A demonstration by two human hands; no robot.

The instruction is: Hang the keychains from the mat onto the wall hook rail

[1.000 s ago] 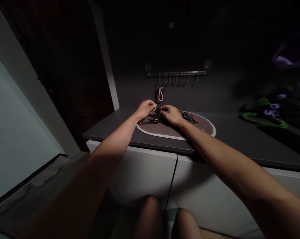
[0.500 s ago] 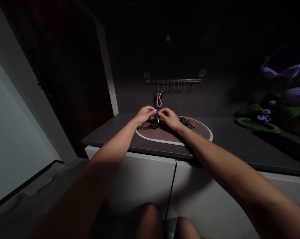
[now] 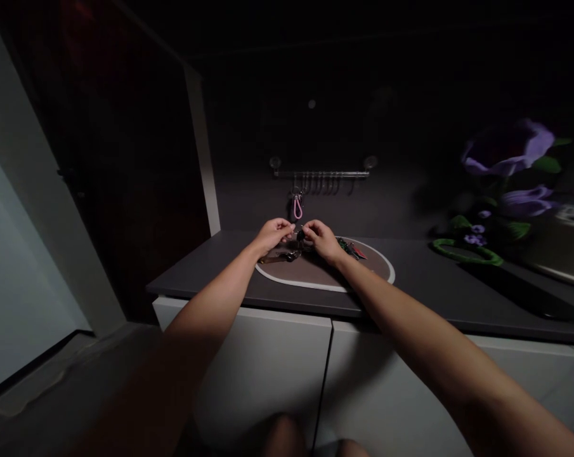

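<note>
Dark grey counter (image 3: 413, 266), dimly lit, above white cabinet fronts (image 3: 262, 362); 1 view, from the head.

Item: oval brown mat (image 3: 310, 287), pale-rimmed, flat on the counter near its front edge, probably to keep small pieces together and off the hard top.

Item: left hand (image 3: 274, 235), above the mat's left part. Thumb and forefinger bend toward each other, tips nearly meeting; a thin ring (image 3: 297, 230) shows faintly beside them, and whether they grip it cannot be told.

Item: right hand (image 3: 322, 240), facing the left across a narrow gap. Thumb and forefinger are pinched together on a small dark piece (image 3: 300, 236), likely a key's head, which sits between the 2 hands, over the mat. Fingertips alone are used, presumably because the piece is too small for a fuller grasp; both forearms angle inward, bringing the tips face to face.

Item: brown strap (image 3: 273, 258), on the mat below the left hand.

Item: heap of small things (image 3: 347, 248), green, dark and red, on the mat beyond the right wrist.

Item: clear rail (image 3: 322, 174) on the wall, with hooks (image 3: 322, 185); a pink loop (image 3: 298, 208) hangs toward its left end, kept off the counter.

Item: purple flowers (image 3: 510, 152), far right, well apart from the hands.
</note>
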